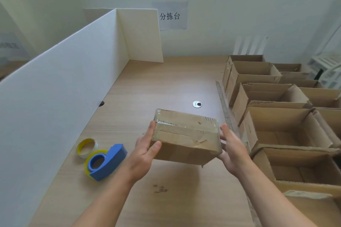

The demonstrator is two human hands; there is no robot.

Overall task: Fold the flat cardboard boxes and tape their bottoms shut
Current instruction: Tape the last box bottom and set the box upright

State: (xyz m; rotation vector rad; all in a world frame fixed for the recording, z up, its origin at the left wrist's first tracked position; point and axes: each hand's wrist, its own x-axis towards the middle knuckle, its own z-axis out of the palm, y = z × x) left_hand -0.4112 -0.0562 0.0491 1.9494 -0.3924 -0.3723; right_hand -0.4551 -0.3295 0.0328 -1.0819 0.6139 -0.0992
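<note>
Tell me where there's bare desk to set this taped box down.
Bare desk between the white divider and the metal strip, beyond the grommet. Crowded: open boxes fill the right; tape dispenser and tape roll sit near left.

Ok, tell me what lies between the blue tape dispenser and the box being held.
Only the left hand, gripping the box by its left end, above the table. The head view shows it.

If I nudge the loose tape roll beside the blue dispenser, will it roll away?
Probably not: the tape roll seems to lie flat on the table, hole upward, so it should slide, not roll. It looks nearly used up, so likely light. The blue dispenser lies close beside it and may get bumped.
</note>
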